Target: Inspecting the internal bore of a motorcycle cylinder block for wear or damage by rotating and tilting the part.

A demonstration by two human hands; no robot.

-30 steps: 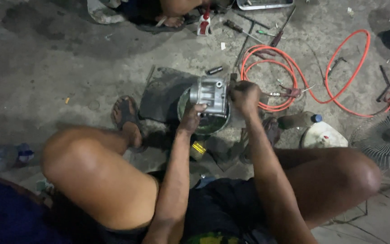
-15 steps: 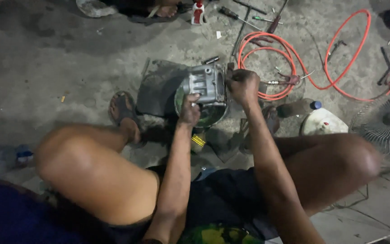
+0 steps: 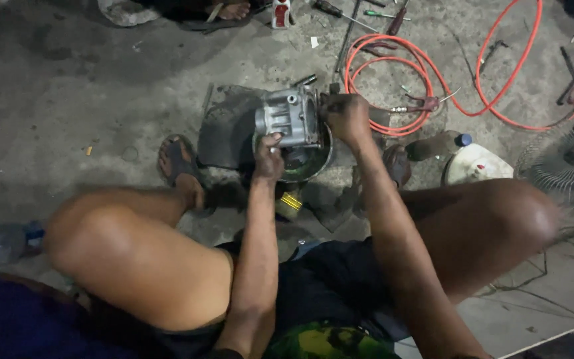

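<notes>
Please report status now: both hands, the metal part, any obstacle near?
Left hand grips near side of grey metal housing. Right hand on its right end. Housing sits over round bowl. Orange hose coiled beside, apart.

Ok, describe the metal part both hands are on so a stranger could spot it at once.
Start at the coiled orange hose on the concrete floor, then look just left of it. There the left hand and right hand grip a grey metal casting over a round bowl. It alone is blocky, ribbed and silver.
</notes>
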